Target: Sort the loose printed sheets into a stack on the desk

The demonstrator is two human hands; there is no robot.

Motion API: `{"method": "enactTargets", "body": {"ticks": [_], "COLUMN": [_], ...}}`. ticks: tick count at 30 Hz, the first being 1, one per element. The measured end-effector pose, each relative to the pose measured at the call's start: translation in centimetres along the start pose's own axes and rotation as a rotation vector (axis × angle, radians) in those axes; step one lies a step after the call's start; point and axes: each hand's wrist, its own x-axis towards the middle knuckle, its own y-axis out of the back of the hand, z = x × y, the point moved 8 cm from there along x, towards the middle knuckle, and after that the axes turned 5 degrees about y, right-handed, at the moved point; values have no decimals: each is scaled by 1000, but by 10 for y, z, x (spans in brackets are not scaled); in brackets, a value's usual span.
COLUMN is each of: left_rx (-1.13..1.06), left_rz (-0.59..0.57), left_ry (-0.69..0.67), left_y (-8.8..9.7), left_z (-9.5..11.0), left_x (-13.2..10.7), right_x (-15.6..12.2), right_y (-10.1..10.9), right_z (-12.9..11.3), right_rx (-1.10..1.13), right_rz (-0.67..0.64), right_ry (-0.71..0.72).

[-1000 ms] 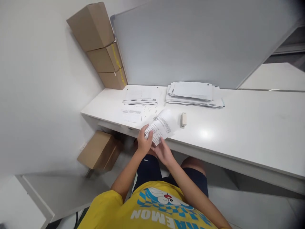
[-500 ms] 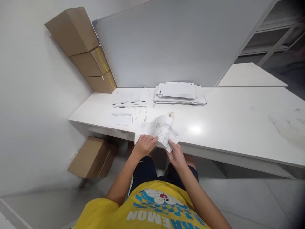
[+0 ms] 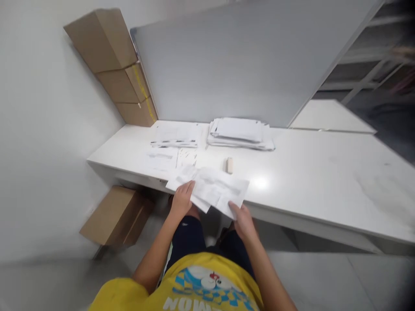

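Two sheets of paper spread apart over the table's front edge. My right hand (image 3: pixel 244 220) pinches the near right corner of the upper printed sheet (image 3: pixel 222 185), thumb on top. On the other sheet (image 3: pixel 180 178), lower and further left, my left hand (image 3: pixel 183 196) rests with its fingers together over the paper; whether it pinches the sheet is hard to see. The print is blurred. Just beyond the sheets lies a small beige block (image 3: pixel 229 165). Another printed sheet (image 3: pixel 161 157) lies flat to the left.
A thick paper stack (image 3: pixel 240 129) and a thinner one (image 3: pixel 175 133) lie at the back of the white table (image 3: pixel 311 172), against a grey panel (image 3: pixel 220 69). Cardboard boxes (image 3: pixel 103 41) are piled at the back left. Another box (image 3: pixel 108 216) stands below the table.
The sheet that was curled up between my hands now lies flatter. My hands have moved apart, the left one leftward. The beige block is now fully uncovered. The view has shifted slightly.
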Motion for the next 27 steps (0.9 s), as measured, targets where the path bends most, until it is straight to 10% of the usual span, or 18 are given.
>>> {"method": "enactTargets", "body": {"ticks": [10, 16, 22, 27], "left_rx": [21, 9, -144, -889], "left_rz": [385, 369, 242, 357], "left_ry": [-319, -337, 102, 734], "left_y": [23, 23, 8, -18], "left_z": [41, 51, -3, -52], "left_x": [-16, -22, -15, -37], "right_x": [-27, -29, -4, 5], "right_y": [-74, -67, -20, 5], "right_z": [6, 5, -16, -28], "right_rx": [20, 144, -100, -197], "right_rz": [-317, -252, -98, -41], "right_ry": [-51, -70, 118, 201]}}
